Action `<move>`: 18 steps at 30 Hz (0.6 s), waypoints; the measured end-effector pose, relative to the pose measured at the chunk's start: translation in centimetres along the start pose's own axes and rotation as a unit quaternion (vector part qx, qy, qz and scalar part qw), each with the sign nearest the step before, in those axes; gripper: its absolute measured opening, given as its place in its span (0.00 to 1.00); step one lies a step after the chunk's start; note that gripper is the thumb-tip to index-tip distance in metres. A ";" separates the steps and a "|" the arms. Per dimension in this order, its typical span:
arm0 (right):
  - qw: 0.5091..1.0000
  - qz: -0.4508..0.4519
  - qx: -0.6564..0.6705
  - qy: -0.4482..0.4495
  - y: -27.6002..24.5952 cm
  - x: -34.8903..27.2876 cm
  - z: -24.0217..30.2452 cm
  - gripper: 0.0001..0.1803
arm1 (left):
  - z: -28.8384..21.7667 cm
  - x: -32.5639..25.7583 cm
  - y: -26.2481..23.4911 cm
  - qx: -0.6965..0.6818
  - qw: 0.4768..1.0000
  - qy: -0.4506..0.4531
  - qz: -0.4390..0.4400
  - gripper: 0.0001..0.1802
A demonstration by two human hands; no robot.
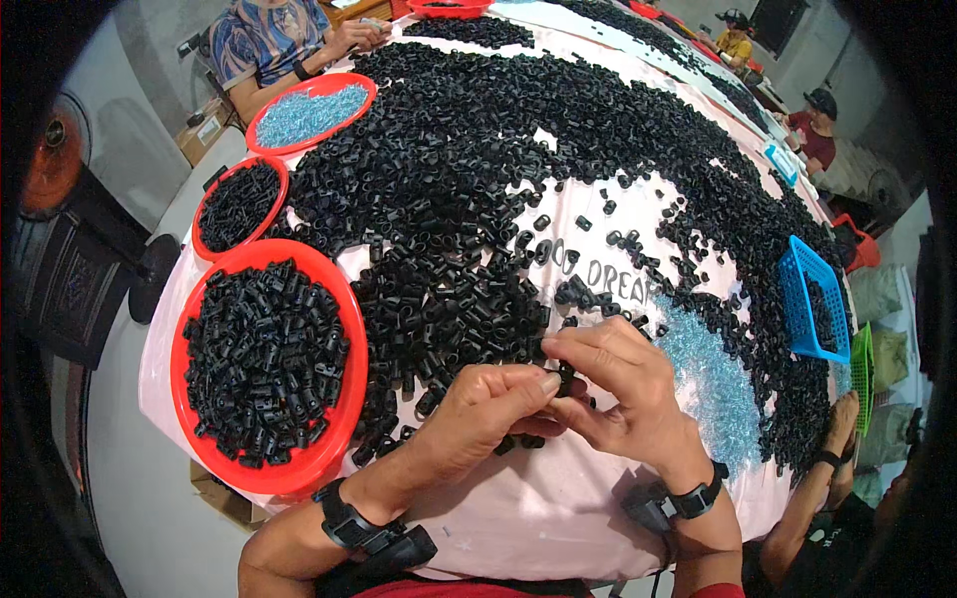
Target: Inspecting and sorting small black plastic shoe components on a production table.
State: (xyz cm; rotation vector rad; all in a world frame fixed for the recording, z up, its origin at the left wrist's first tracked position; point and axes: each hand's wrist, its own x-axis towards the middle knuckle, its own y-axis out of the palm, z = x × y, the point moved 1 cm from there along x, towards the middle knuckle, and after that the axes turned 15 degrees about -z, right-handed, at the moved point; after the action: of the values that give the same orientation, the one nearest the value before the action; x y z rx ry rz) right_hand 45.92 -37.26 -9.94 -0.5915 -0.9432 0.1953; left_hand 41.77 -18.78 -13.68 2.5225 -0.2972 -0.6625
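Close together over the near part of the table, my left hand and my right hand both pinch a small black plastic part. Fingers cover much of it, so its full shape cannot be made out. Just beyond my hands lies a broad heap of loose black tubular plastic fittings. To the left, a large red oval basin holds many black plastic pieces. Pale blue, shiny small pieces are spread to the right of my right hand.
A smaller red basin of thin black parts and a red tray of pale blue pieces line the left edge. A blue basket and a green basket stand at right. Other people sit around the table; one person's hand is near the green basket.
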 end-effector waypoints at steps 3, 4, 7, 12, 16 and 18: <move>0.999 -0.006 0.023 0.028 0.1 0.0 0.1 0.23 | -0.1 0.2 -0.2 0.014 1.000 0.012 0.001 0.20; 0.998 0.005 0.026 0.050 0.1 -0.1 0.0 0.24 | 0.0 0.4 -0.4 0.013 1.000 0.011 0.004 0.21; 0.999 0.020 0.008 0.036 0.1 -0.4 -0.1 0.23 | 0.3 0.5 -0.4 0.009 1.000 0.006 0.006 0.21; 1.000 0.018 -0.008 0.018 0.1 -0.4 -0.2 0.22 | -0.1 0.1 0.1 0.005 1.000 0.001 -0.005 0.21; 1.000 0.019 -0.012 0.019 0.1 -0.5 -0.2 0.23 | -0.4 -0.1 0.4 0.009 1.000 0.003 -0.017 0.21; 0.999 0.023 -0.012 0.020 0.0 -0.4 -0.3 0.23 | -0.5 -0.1 0.5 0.014 1.000 0.007 -0.020 0.21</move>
State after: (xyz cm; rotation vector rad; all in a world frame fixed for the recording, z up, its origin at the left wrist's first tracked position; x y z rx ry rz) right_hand 45.90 -37.56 -10.31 -0.6378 -0.8949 0.2116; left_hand 41.88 -18.96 -13.06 2.5645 -0.2524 -0.6596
